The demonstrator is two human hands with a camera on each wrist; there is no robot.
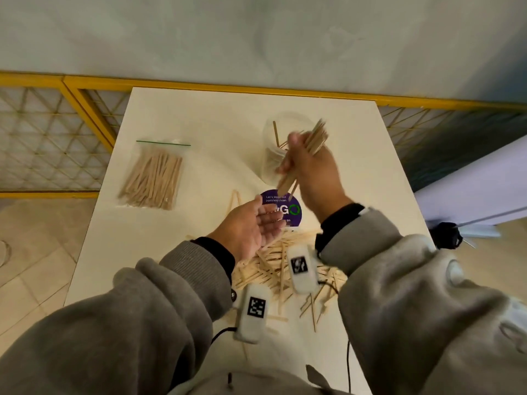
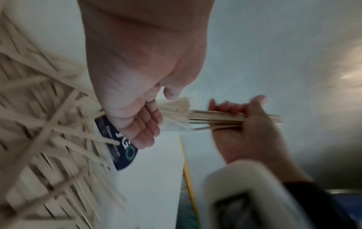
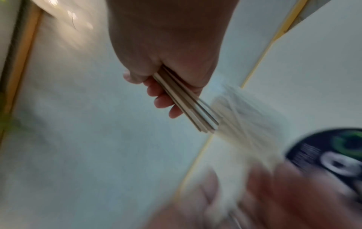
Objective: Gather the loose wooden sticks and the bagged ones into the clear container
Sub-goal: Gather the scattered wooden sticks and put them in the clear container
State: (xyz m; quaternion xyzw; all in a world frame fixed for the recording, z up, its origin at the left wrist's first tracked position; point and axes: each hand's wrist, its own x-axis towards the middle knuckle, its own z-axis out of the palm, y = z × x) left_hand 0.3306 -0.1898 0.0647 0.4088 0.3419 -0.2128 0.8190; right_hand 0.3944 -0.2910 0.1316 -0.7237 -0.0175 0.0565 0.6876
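A few sticks already stand in the clear container (image 1: 281,143) on the table (image 1: 199,115), the right hand (image 1: 310,169) clenches a thin pale bundle (image 1: 312,141) over it, the left hand (image 1: 251,229) hovers slack-fingered and empty, while the loose pile (image 1: 285,266) and flat sealed bag (image 1: 154,178) seemingly remain

Head view evenly lit, soft daylight, faint shadows. My right hand (image 1: 309,163) motion-smeared. Wrist views dimmer, bluish. My left hand (image 3: 260,199) heavy blur in right wrist view. Glare patch top-left there. Wide-angle bending at edges; railing (image 1: 85,81) curves.
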